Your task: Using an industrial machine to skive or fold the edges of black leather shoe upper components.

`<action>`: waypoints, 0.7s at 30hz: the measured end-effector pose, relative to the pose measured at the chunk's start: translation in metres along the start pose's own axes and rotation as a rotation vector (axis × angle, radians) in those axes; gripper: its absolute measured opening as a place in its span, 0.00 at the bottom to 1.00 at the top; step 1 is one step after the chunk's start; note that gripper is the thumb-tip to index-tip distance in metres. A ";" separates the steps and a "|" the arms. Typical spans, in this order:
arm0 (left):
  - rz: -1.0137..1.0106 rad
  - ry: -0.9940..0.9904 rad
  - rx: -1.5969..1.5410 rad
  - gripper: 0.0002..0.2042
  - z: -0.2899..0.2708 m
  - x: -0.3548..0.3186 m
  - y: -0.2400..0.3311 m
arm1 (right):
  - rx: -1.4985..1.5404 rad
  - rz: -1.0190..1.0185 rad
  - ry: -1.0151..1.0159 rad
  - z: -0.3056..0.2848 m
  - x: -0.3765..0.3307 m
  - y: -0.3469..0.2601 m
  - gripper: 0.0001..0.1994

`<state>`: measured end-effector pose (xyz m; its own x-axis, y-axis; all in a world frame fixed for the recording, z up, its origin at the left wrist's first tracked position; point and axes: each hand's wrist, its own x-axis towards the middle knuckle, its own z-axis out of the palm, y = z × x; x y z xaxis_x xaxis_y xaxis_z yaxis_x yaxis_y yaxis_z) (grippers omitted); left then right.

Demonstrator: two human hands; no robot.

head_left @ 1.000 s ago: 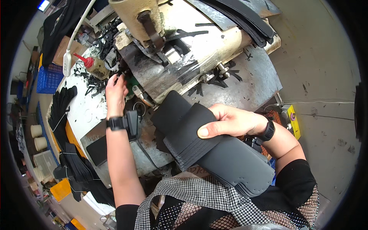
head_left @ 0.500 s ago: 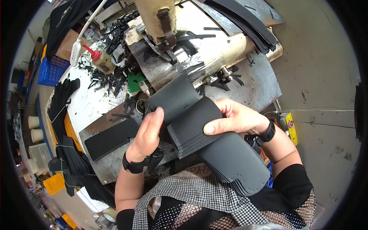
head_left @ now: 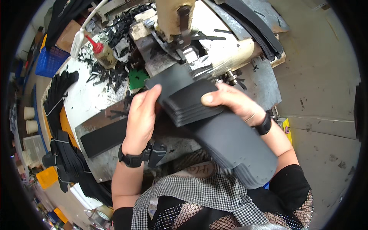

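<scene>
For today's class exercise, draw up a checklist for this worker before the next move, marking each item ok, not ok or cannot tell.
1. Right hand gripping the black pieces: ok, thumb on top.
2. Left hand at their left edge: ok.
3. Left hand's grip closed: cannot tell.
4. Pieces squared into one pile: not ok, they overlap at angles.
5. Worktable free of scraps: not ok.
6. Machine switched off: cannot tell.

The head-worn fisheye view looks steeply down — close above the left hand and right hand — with the cream machine farther off.
</scene>
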<state>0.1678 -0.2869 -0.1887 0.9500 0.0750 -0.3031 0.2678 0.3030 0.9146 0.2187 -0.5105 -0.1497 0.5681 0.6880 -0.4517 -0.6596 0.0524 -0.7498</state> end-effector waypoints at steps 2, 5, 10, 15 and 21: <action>0.000 -0.148 0.027 0.14 0.004 0.005 0.001 | -0.101 -0.003 0.122 -0.010 -0.012 -0.015 0.16; 0.074 -0.274 0.144 0.13 0.009 0.007 0.008 | -0.174 -0.143 0.355 -0.017 -0.037 -0.035 0.17; 0.864 -0.437 0.669 0.33 0.012 -0.004 0.020 | -0.336 -0.142 0.032 -0.009 -0.061 -0.036 0.17; 0.354 -0.481 0.232 0.24 0.005 -0.020 0.004 | -0.260 -0.015 -0.176 -0.001 -0.032 -0.008 0.17; 0.026 0.070 0.105 0.20 -0.006 -0.014 -0.012 | 0.000 0.056 -0.127 0.004 0.000 0.006 0.15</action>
<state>0.1507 -0.2862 -0.1968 0.9444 0.1485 -0.2934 0.2620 0.1995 0.9442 0.2131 -0.5073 -0.1525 0.4634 0.7759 -0.4280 -0.6884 0.0111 -0.7253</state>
